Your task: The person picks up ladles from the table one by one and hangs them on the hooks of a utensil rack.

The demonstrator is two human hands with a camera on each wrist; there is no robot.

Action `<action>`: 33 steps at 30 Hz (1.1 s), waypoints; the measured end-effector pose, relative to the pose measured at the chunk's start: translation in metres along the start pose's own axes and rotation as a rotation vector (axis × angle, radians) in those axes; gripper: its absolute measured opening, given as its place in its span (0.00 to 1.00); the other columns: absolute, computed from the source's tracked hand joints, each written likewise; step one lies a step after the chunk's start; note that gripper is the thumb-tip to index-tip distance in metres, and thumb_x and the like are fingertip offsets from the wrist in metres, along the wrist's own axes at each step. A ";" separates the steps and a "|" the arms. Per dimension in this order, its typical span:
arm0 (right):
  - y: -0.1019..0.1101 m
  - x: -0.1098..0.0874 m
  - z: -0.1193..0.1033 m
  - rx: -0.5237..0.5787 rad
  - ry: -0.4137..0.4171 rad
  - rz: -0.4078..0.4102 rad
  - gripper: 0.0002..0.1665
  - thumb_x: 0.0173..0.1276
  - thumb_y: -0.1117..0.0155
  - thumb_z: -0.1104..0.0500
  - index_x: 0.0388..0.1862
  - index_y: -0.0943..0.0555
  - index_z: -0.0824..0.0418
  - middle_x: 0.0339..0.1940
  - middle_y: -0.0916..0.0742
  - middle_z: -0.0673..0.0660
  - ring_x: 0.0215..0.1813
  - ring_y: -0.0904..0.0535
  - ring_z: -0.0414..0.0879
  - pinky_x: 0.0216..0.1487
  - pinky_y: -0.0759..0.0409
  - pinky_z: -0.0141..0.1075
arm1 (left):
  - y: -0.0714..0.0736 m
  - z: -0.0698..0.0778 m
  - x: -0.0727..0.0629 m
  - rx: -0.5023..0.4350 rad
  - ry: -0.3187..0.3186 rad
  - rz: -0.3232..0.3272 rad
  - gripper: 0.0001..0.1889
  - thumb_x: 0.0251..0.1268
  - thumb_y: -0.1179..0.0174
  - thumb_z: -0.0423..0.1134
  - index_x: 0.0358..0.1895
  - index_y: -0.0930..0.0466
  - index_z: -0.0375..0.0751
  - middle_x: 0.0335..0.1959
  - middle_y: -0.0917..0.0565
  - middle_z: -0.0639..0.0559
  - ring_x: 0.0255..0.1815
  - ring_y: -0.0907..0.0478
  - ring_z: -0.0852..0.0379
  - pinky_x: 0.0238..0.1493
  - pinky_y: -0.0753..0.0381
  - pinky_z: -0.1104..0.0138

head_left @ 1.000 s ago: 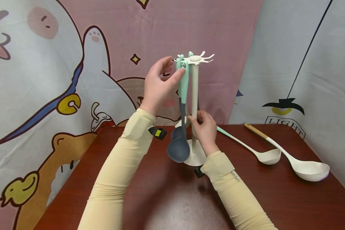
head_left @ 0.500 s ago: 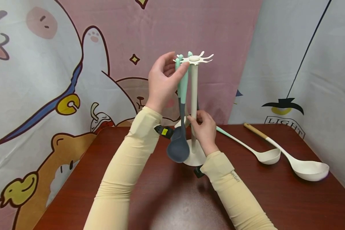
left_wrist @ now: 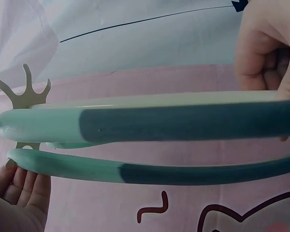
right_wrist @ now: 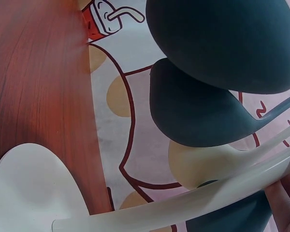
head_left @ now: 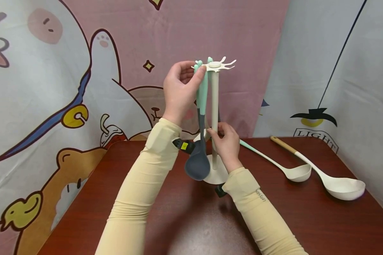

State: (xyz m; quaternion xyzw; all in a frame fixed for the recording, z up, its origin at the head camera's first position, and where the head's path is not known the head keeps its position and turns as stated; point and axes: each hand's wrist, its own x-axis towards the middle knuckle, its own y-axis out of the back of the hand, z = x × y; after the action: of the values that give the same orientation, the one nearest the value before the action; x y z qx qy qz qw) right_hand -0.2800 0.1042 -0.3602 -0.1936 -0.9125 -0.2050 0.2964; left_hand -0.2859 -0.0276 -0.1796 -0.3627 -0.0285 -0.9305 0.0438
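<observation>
Against pink cloth (head_left: 242, 32), left grip (head_left: 181, 89) curves round mint handles (head_left: 203, 95); right grip (head_left: 227, 144) holds pole (head_left: 215, 99) lower

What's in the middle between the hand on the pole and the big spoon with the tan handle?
In the head view, a white ladle with a green handle lies on the table between the right hand and the tan-handled ladle.

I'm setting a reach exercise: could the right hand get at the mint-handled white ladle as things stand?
Probably yes: nothing shows between the right hand and the mint-handled white ladle, but the hand would likely have to release the utensil stand pole.
</observation>
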 end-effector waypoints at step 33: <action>0.021 -0.012 0.010 0.260 -0.034 -0.127 0.21 0.69 0.33 0.60 0.61 0.20 0.60 0.54 0.14 0.59 0.54 0.18 0.50 0.54 0.21 0.44 | -0.003 -0.001 0.002 0.042 -0.019 0.018 0.15 0.63 0.35 0.40 0.47 0.23 0.34 0.39 0.19 0.48 0.41 0.20 0.56 0.45 0.20 0.66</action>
State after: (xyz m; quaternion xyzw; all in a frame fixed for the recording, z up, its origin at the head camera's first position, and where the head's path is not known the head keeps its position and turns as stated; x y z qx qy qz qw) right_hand -0.2654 0.1241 -0.3691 -0.0988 -0.9468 -0.1001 0.2896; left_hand -0.2885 -0.0248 -0.1786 -0.3705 -0.0453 -0.9258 0.0596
